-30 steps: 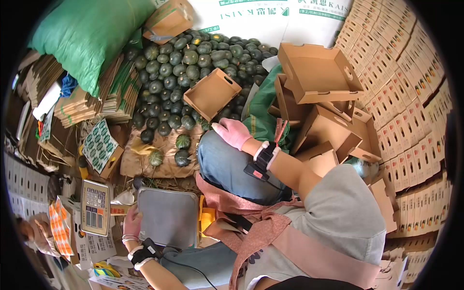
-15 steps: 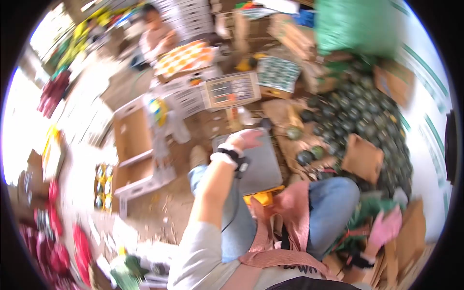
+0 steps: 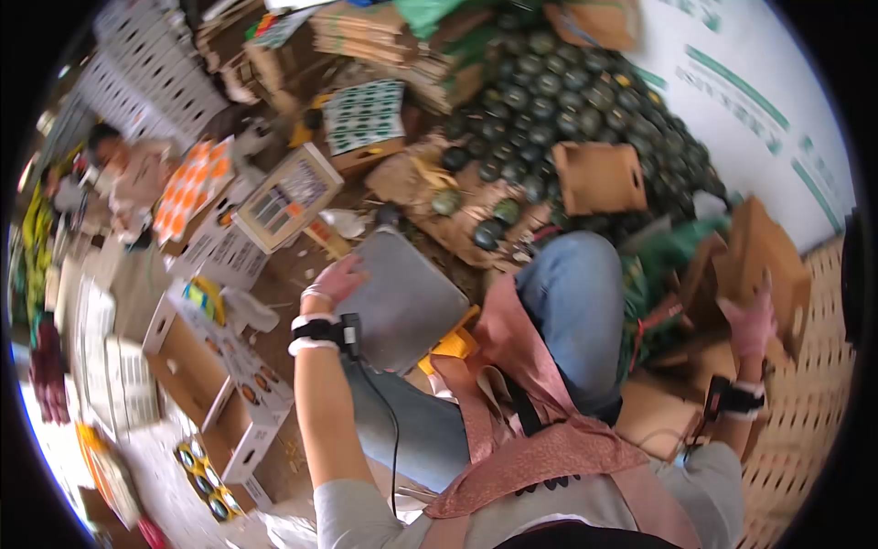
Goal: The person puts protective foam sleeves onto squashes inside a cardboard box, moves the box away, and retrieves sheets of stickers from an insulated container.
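Observation:
My left hand [image 3: 337, 280], in a pale pink glove, is at the left edge of a flat grey platform [image 3: 407, 297] with a yellow part at its front. Its fingers are loosely spread and hold nothing visible. To the right, my right hand [image 3: 752, 325], also gloved in pink, overlaps the lower side of a brown cardboard tray [image 3: 768, 261]. Its thumb stands apart from the raised fingers. Flattened brown cardboard [image 3: 658, 416] lies beneath that arm, and a green sack [image 3: 645, 311] lies left of the hand.
Dark green squashes [image 3: 567, 91] are heaped at upper right, with another cardboard tray [image 3: 599, 178] among them. At left stand an open white-sided carton [image 3: 251, 430] and a pack of yellow-topped items [image 3: 208, 480]. A person [image 3: 137, 174] is behind an orange-dotted sheet [image 3: 192, 192].
The view has swung right, shifting the surroundings left. My right hand has moved up to the cardboard tray. My left hand has drawn back from over the platform to its left edge.

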